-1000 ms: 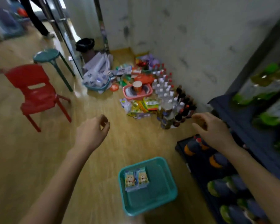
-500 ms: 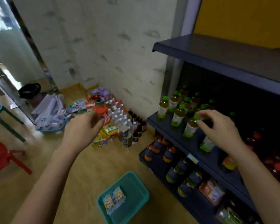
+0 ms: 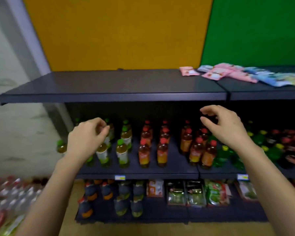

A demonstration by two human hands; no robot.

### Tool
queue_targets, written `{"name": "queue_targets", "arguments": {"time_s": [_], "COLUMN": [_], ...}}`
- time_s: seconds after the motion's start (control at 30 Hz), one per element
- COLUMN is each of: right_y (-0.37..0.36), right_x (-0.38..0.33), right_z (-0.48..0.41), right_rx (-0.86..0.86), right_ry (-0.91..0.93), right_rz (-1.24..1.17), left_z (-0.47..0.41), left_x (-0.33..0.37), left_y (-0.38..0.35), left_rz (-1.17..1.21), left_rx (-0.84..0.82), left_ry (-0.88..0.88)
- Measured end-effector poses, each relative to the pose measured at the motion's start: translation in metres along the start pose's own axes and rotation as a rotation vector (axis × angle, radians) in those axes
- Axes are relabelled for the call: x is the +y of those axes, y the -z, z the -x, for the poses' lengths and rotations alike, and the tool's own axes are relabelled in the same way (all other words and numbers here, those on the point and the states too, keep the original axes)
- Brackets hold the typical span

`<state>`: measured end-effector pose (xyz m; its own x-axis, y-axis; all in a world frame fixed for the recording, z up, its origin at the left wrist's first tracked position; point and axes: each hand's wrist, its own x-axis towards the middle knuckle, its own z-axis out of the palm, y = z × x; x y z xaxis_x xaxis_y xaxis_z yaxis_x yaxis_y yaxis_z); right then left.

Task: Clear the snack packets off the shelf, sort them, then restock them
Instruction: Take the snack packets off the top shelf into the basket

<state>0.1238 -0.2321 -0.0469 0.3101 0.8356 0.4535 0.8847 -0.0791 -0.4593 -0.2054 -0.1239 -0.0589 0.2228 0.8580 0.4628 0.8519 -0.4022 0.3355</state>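
Pink & blue packets [image 3: 228, 74] lie flat & overlapping on the top shelf [image 3: 109, 86], bunched at its R end. We judge the clearing not done: those packets sit on the shelf & neither hand has one. Green & orange packs [image 3: 194, 193] stand in rows on the bottom shelf [image 3: 160, 217]; whether they count for the job we can't tell. No sorting or restocking shows, so most of the task looks left: take what's up top, sort, put back.

Both bare forearms reach fwd & up from the lower corners, hands level w/ the middle shelf [image 3: 174, 166], in front of the bottles [image 3: 161, 150] but, as far as we see, not touching them. L hand [image 3: 87, 138] hangs before the green-capped ones, back toward us, fingers loosely curled w/ tips close to the thumb, nothing in them. R hand [image 3: 228, 128] is higher, just below the top shelf's front edge, fingers & thumb apart in a loose claw, nothing btwn them. It's the nearer hand to the packets, yet below & left of them; we'd expect it to go up & right over the edge for the nearest pink one. Blur makes fine finger detail on the L uncertain.
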Motion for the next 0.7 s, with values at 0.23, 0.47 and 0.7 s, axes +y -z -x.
{"name": "queue_targets", "arguments": {"time_s": [0.23,0.47,0.7], "right_y": [0.053,0.074,0.056], "right_x": [0.097,0.166,0.201], "right_z": [-0.018,-0.095,-0.195], "right_rx": [0.082,0.026,-0.121], "right_ry": [-0.148,-0.126,-0.115], "right_rz": [0.062,0.072,0.054], "left_z": [-0.054,-0.109,-0.179], "left_x": [0.105,0.188,0.234], "left_y": [-0.061,-0.107,-0.149], "left_rz": [0.117,0.158,0.208], "left_rx": [-0.015,0.103,0.103], "left_ry": [-0.129,-0.095,0.035]}}
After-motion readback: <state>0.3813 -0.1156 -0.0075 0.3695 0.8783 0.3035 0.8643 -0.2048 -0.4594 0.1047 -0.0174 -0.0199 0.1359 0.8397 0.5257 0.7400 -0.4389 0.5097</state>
